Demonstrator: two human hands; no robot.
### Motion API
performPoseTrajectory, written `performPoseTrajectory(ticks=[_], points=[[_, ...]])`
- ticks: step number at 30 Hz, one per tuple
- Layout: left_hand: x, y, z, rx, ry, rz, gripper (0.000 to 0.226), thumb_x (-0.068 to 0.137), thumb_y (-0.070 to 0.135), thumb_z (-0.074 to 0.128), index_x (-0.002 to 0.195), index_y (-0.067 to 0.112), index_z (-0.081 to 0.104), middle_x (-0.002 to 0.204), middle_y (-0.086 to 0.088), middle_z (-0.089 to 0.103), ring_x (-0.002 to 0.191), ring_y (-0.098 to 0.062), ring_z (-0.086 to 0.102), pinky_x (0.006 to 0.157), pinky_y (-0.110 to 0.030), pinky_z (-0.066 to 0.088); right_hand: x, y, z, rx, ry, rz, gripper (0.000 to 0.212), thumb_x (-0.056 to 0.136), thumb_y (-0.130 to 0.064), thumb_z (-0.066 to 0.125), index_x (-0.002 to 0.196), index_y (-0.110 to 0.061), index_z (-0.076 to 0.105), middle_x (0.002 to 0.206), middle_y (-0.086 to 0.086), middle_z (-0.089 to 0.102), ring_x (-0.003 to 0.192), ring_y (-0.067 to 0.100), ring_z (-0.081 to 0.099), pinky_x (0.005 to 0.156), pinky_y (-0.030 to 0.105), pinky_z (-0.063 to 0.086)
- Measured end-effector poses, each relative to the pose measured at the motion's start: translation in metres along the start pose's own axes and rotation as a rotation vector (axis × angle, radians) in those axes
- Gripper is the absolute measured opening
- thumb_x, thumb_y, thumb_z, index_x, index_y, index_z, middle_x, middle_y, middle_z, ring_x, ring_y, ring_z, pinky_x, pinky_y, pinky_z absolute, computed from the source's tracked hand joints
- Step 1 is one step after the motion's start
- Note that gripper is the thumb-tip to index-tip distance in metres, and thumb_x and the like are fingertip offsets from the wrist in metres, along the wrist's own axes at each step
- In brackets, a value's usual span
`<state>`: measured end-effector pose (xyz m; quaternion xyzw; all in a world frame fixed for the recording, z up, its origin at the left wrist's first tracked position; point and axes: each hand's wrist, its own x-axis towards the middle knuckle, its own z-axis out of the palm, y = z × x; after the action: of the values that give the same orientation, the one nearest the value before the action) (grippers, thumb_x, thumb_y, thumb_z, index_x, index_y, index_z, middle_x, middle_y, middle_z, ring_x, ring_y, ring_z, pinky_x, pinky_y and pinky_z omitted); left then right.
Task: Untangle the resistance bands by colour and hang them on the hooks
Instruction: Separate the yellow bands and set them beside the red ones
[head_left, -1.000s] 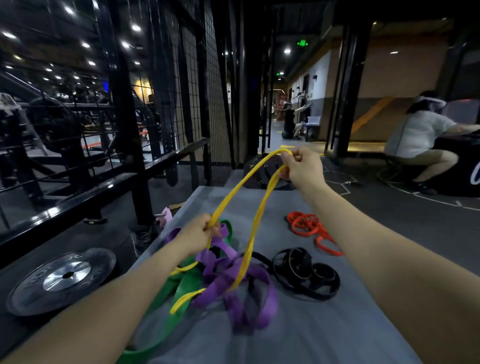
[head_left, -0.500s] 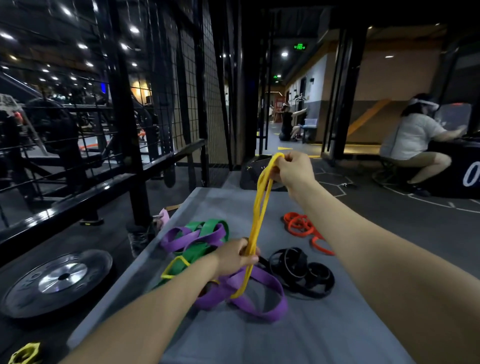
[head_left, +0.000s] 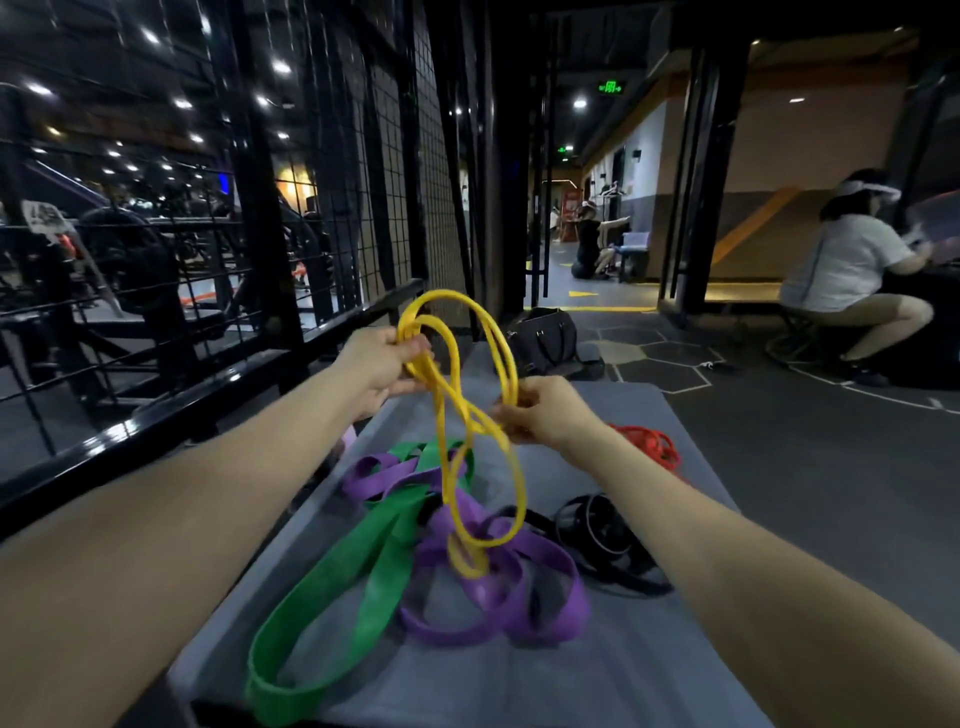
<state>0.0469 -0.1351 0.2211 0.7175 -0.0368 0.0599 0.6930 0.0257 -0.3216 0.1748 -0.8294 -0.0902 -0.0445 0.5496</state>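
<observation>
Bands first: green band (head_left: 332, 587) and purple band (head_left: 498, 582) lie tangled low centre on the grey table (head_left: 597, 691). Mid-frame, left hand (head_left: 382, 364) and right hand (head_left: 545, 415) both pinch the looped yellow band (head_left: 452, 415), lifted up. Black handbag (head_left: 545, 335) sits beyond.

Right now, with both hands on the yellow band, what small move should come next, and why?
Probably lift the yellow band higher. Left hand and right hand grip its upper loops, but its lowest loop lies on the purple band, so it may not be free yet.
</observation>
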Motion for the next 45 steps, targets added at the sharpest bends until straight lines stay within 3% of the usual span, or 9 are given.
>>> performPoseTrajectory(ticks=[5,11,16,24,27,30,33,39,45], points=[[-0.002,0.006,0.005,-0.026,0.052,-0.024,0.017,0.095,0.007,0.047,0.079,0.008,0.052,0.075,-0.008,0.058,0.061,-0.016,0.062,0.075,-0.039,0.054,-0.002,-0.011,0.031,0.200,-0.179,-0.016,0.027,0.089,-0.006,0.059,0.109,0.011,0.061,0.076,0.012,0.059,0.059,0.009,0.053,0.058,0.017,0.052],[-0.002,0.011,0.019,-0.035,0.039,-0.018,0.017,0.095,0.007,0.047,0.079,0.008,0.052,0.075,-0.010,0.059,0.050,-0.011,0.064,0.077,-0.040,0.052,-0.009,-0.005,0.015,0.340,-0.159,0.122,0.022,0.096,-0.022,0.050,0.081,-0.007,0.056,0.070,0.006,0.047,0.061,0.013,0.045,0.057,0.019,0.046],[-0.003,0.018,0.048,-0.022,0.009,0.000,0.013,0.095,0.006,0.047,0.082,0.007,0.051,0.075,-0.010,0.057,0.069,-0.020,0.059,0.080,-0.045,0.052,-0.004,-0.010,-0.012,0.381,-0.070,0.087,0.036,0.090,-0.048,0.050,0.076,-0.016,0.059,0.080,0.000,0.060,0.077,0.014,0.053,0.080,0.029,0.039],[0.007,0.010,0.086,-0.306,-0.055,-0.160,0.020,0.096,0.004,0.041,0.079,0.004,0.051,0.078,-0.015,0.058,0.072,-0.025,0.060,0.084,-0.049,0.050,-0.006,0.003,-0.033,0.294,-0.098,-0.021,0.020,0.091,-0.018,0.058,0.100,-0.001,0.061,0.077,0.005,0.064,0.068,0.010,0.060,0.063,0.018,0.047],[0.017,0.006,0.094,-0.251,-0.103,-0.188,0.020,0.097,0.009,0.043,0.080,0.005,0.054,0.071,-0.011,0.063,0.073,-0.023,0.060,0.088,-0.043,0.050,0.002,0.004,-0.049,0.202,-0.114,-0.009,0.012,0.091,-0.014,0.058,0.082,-0.006,0.059,0.072,0.007,0.063,0.069,0.019,0.059,0.075,0.031,0.053],[0.030,-0.004,0.098,-0.113,-0.138,-0.232,0.023,0.095,0.025,0.049,0.079,0.011,0.056,0.076,-0.006,0.059,0.071,-0.017,0.057,0.081,-0.033,0.051,0.021,0.005,-0.064,0.090,-0.025,0.021,0.017,0.093,-0.012,0.054,0.075,-0.009,0.053,0.068,0.008,0.059,0.061,0.019,0.055,0.063,0.028,0.052],[0.047,-0.024,0.102,0.058,-0.208,-0.272,0.030,0.093,0.035,0.050,0.077,0.011,0.055,0.080,-0.004,0.058,0.074,-0.015,0.056,0.086,-0.033,0.047,0.052,0.011,-0.076,0.092,0.063,0.054,0.016,0.092,-0.012,0.055,0.077,-0.007,0.053,0.065,0.009,0.055,0.059,0.020,0.053,0.068,0.035,0.051],[0.098,-0.062,0.112,0.303,-0.144,-0.116,0.024,0.094,0.023,0.051,0.071,0.018,0.047,0.077,-0.004,0.047,0.073,-0.017,0.046,0.063,-0.025,0.042,0.127,0.052,-0.088,-0.028,0.199,0.103,0.011,0.091,-0.014,0.058,0.088,-0.004,0.056,0.065,0.008,0.055,0.059,0.019,0.053,0.068,0.037,0.049],[0.183,-0.111,0.125,0.416,-0.130,-0.035,0.008,0.094,0.020,0.051,0.089,0.013,0.052,0.082,-0.007,0.050,0.085,-0.019,0.046,0.076,-0.028,0.037,0.228,0.108,-0.082,-0.114,0.252,0.139,0.020,0.091,-0.014,0.057,0.073,-0.009,0.052,0.066,0.008,0.053,0.065,0.022,0.052,0.065,0.034,0.044]])
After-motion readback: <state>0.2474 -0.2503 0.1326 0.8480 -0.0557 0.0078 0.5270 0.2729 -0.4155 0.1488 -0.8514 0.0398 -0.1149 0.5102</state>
